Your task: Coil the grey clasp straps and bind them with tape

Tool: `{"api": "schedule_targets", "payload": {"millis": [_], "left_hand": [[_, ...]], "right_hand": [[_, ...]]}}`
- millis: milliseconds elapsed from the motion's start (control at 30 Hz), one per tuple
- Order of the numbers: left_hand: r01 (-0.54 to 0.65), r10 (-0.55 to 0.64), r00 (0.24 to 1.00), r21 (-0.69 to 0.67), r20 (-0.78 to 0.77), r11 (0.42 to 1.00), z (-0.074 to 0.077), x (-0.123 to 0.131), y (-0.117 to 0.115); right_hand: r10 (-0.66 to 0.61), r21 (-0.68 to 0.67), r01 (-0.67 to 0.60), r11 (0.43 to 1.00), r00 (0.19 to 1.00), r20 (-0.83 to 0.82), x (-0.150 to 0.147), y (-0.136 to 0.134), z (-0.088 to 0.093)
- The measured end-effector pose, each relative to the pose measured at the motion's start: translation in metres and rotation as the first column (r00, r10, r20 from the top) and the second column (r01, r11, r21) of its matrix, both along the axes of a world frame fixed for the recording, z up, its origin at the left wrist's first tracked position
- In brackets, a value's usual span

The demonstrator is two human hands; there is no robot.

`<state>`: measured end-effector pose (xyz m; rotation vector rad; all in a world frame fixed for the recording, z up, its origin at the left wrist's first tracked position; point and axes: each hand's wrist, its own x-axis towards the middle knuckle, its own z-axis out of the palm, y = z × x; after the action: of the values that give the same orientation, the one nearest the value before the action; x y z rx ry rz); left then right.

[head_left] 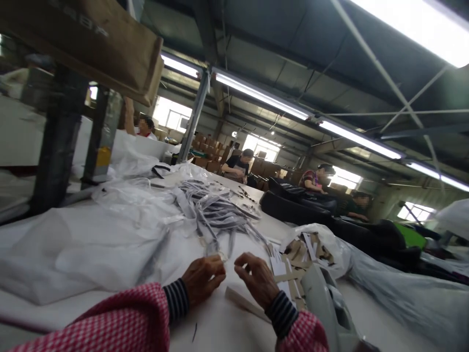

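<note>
I count two hands at work over one white worktop (216, 325), both toward its near edge. The left hand (203, 281) has its fingers curled in, thumb and forefinger close together; the right hand (259, 278) is half closed, fingers bent, its fingertips just apart from the left hand's. Blur at the fingertips means I cannot tell whether either hand grips anything. One heap of grey strips (220, 212) lies beyond both hands, running back toward the far edge, with several ends trailing toward the fingers; the strips are too tangled for me to count.

Under the right hand I record one flat pale bar (244, 299). Further right are one scatter of white and tan card pieces (284, 274), number unclear, one clear plastic bag (340, 256) of brown and white scraps, and one pale machine (322, 303) near the right sleeve. One short dark thread (194, 332) lies near the near edge.

The surface is white, and crumpled translucent sheeting (73, 244) covers much of its left side. Black padded bundles (300, 200) lie beyond the right side.

In the room I note at least four co-workers (238, 166), all well apart from these hands, four bright windows (262, 146) and five lit tube lamps (260, 95) under a dark metal roof. Brown boxes (208, 146) are stacked at the back; one brown paper bag (120, 54) hangs over the upper left.
</note>
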<state>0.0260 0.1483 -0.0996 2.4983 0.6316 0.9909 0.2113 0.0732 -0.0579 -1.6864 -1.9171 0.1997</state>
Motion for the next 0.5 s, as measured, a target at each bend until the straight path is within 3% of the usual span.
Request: {"api": "schedule_targets", "payload": {"millis": [100,167,267,333,433,500], "left_hand": [[0.004,-0.004,1.000,-0.033,0.001,0.999,-0.020,0.001,0.010],[-0.031,0.033,0.999,-0.063,0.038,0.998,-0.024,-0.004,0.012],[-0.108,0.131,0.983,-0.178,0.125,0.978,-0.019,-0.007,0.015],[-0.147,0.216,0.958,-0.324,0.188,0.935,-0.013,-0.008,0.020],[-0.078,0.331,0.894,-0.624,0.302,0.778,-0.007,-0.010,0.031],[0.101,0.400,0.831,-0.812,0.386,0.576,-0.004,-0.013,0.039]], "right_hand": [[-0.035,-0.063,0.041,0.997,0.995,0.094,-0.006,0.055,-0.001],[-0.054,-0.112,0.066,0.992,0.993,0.106,-0.023,0.090,-0.009],[-0.077,-0.158,0.084,0.984,0.996,0.049,-0.050,0.129,-0.015],[-0.071,-0.170,0.066,0.983,0.997,-0.023,-0.061,0.140,-0.009],[-0.010,-0.173,-0.022,0.985,0.983,-0.182,-0.068,0.132,0.015],[0.039,-0.171,-0.090,0.981,0.959,-0.280,-0.073,0.110,0.032]]}}
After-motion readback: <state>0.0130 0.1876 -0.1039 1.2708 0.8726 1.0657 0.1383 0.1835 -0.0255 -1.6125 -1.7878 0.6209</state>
